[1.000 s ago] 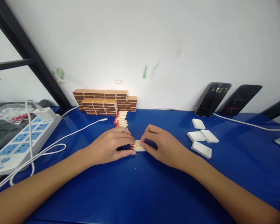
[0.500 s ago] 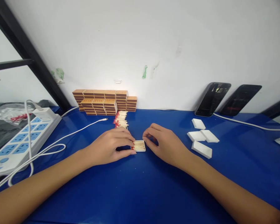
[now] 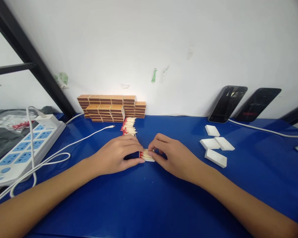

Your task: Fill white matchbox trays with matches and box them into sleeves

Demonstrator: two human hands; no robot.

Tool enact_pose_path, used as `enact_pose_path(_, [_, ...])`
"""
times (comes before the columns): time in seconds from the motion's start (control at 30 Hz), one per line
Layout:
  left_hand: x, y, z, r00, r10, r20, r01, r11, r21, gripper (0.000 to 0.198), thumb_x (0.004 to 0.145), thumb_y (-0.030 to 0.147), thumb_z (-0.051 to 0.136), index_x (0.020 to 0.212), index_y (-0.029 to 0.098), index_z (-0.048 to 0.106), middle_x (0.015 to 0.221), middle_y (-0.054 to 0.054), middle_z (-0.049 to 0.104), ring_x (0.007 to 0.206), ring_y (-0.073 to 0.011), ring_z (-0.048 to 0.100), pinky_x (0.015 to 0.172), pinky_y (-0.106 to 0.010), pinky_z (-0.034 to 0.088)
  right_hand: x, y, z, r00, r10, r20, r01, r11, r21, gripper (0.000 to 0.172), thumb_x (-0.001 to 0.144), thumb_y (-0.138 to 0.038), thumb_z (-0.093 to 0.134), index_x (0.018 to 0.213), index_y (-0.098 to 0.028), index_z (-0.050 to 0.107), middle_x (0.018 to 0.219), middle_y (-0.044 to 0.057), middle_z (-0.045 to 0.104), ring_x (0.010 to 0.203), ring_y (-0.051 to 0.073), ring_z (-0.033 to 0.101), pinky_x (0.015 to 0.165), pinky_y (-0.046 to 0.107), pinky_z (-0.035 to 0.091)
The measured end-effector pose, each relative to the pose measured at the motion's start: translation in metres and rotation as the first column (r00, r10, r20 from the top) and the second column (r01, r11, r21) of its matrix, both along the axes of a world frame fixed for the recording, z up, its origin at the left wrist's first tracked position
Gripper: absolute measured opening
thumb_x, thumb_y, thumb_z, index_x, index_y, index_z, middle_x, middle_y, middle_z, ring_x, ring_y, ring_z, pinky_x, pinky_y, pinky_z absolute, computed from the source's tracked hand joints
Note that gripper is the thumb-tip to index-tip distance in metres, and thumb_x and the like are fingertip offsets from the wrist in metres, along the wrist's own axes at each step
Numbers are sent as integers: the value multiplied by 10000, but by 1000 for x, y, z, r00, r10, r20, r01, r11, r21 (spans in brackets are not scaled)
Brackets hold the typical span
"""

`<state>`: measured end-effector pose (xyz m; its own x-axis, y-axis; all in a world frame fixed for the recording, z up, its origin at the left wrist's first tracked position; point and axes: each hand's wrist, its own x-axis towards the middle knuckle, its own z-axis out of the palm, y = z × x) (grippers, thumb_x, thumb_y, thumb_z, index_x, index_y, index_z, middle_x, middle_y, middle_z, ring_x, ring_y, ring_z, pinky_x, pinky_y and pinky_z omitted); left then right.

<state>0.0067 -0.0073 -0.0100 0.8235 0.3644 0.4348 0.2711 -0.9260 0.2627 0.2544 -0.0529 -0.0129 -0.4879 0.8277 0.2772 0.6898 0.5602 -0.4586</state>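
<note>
Matches (image 3: 144,155) partly hidden by right fingers (image 3: 157,144), tray (image 3: 150,160) mostly covered

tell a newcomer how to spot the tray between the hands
On the blue table, look between the left hand and right hand. The small white tray there holds red-tipped matches, unlike the white pieces farther right, where no matches show.

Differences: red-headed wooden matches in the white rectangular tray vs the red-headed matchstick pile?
The matches in the tray lie between left hand and right hand; the pile, beyond the left. The pile looks deeper front to back than the tray matches. Both: pale sticks, heads pointing left.
</note>
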Motion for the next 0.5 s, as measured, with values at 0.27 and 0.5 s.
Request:
enact_pose_path(0.27, [1, 0, -1, 1000, -21, 20, 20, 999, 27, 180, 990, 306, 685, 1098, 173, 740, 1066, -73, 764, 1030, -212, 691, 948, -371, 577, 1, -1, 2, 1000, 12, 6, -12, 1000, 15, 138, 1003, -192, 588, 1034, -207, 722, 1027, 46, 627, 737, 137, 594, 697, 304, 491])
enact_pose_path(0.5, [-1, 0, -1, 1000, -22, 16, 22, 999, 39, 219, 991, 319, 684, 1147, 173, 734, 1070, -80, 764, 1027, -218, 689, 939, -382, 584, -1, -2, 2, 1000, 26, -9, -27, 999, -21, 86, 976, -189, 624, 995, -212, 705, 1020, 34, 627, 769, 141, 607, 715, 297, 493])
